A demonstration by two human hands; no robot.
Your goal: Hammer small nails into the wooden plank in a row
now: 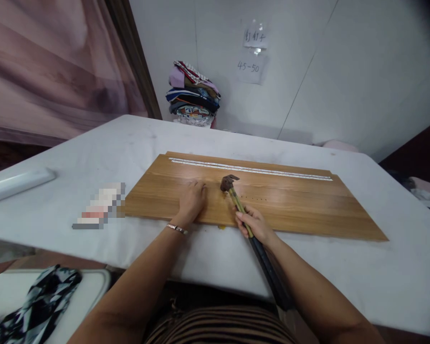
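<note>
Head view: the hammer (262,254) slants over the wooden board (308,200), its shaft in the right hand (256,224), fingers grasping it. The left hand (192,200) is at the board; I cannot tell whether its fingers hold anything. Beneath lies the white counter (397,272).

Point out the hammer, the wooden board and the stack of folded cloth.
Hammer (263,260): head view, on the black grip.
Wooden board (301,205): head view, on its bare top surface.
Stack of folded cloth (194,94): head view, mid-pile.
</note>
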